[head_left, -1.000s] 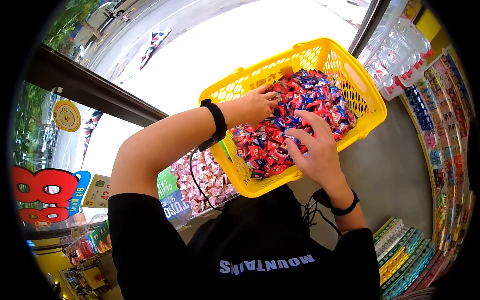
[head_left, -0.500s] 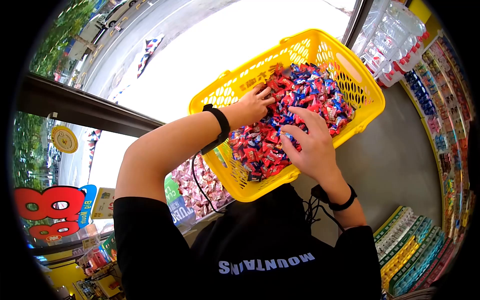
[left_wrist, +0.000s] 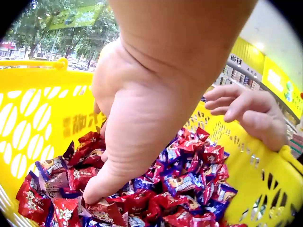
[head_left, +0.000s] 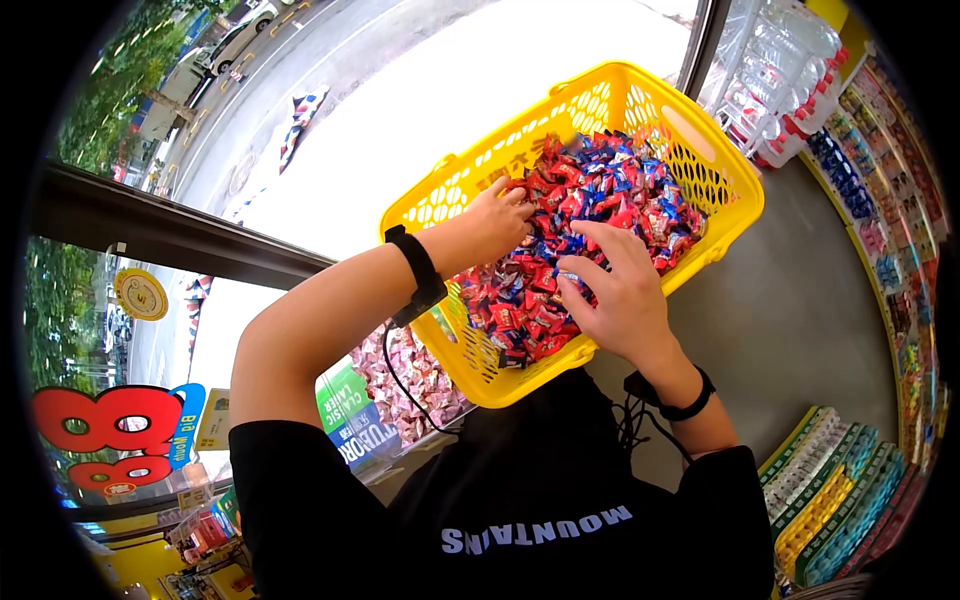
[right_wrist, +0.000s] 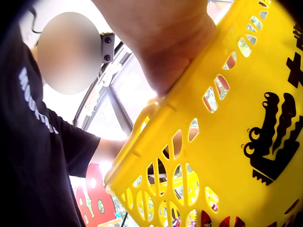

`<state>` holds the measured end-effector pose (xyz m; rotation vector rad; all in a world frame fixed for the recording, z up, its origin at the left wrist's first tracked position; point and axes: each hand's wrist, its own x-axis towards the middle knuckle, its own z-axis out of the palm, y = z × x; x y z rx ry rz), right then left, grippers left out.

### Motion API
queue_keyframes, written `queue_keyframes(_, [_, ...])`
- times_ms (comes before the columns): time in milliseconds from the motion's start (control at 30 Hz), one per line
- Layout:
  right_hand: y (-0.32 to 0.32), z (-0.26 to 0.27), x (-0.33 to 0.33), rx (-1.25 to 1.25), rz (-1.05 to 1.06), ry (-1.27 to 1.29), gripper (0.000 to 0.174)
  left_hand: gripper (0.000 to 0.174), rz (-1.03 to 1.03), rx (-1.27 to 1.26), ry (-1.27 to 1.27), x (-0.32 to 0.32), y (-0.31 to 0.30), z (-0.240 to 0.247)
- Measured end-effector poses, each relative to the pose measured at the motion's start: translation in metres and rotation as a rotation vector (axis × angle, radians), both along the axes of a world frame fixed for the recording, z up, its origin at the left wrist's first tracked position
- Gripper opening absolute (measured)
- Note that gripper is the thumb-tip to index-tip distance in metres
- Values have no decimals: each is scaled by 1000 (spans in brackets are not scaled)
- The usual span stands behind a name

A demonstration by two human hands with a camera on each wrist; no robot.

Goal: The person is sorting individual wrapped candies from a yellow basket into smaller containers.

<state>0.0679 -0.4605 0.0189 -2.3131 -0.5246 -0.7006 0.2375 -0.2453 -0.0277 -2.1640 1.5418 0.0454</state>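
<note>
A yellow plastic basket (head_left: 730, 225) holds a heap of small wrapped candies (head_left: 610, 180) in red and blue wrappers. My left hand (head_left: 490, 225) reaches down into its left part, fingers bent among the candies. In the left wrist view the left thumb (left_wrist: 102, 187) touches a red-wrapped candy (left_wrist: 106, 212); the palm hides most of the other fingers, and I cannot tell whether they grip a candy. Over the near right side, my right hand (head_left: 625, 300) hovers with loosely bent, spread fingers, the wrist by the basket's rim. It holds nothing in the left wrist view.
Left of the basket is a bin of pink-wrapped candies (head_left: 405, 385). Shelves of packaged goods (head_left: 885, 200) curve along the right, with large clear bottles (head_left: 780, 80) at the upper right. A window frame (head_left: 180, 235) runs along the left. Cables hang by the right wrist.
The left hand has drawn slightly left and back within the basket, its fingers still among the candies. The right hand keeps nearly the same pose. The head view has shifted a little.
</note>
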Motion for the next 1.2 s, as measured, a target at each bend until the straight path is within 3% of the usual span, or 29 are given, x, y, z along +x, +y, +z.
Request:
queue_keyframes(200, [-2, -2, -1, -29, 10, -33, 15, 14, 161, -92, 229, -45, 12, 92])
queue_keyframes(400, [3, 6, -5, -27, 173, -31, 25, 8, 263, -486, 392, -105, 53, 132])
queue_keyframes(567, [47, 22, -26, -201, 280, -145, 23, 8, 442, -723, 531, -145, 67, 132])
queue_keyframes(833, [85, 19, -35, -265, 337, -220, 17, 9, 605, -848, 377, -197, 100, 115])
queue_keyframes(967, [101, 19, -36, -185, 408, -188, 17, 15, 611, -941, 301, -216, 121, 106])
queue_keyframes(1200, [117, 30, -33, -179, 589, -184, 19, 28, 567, -1042, 531, -232, 154, 84])
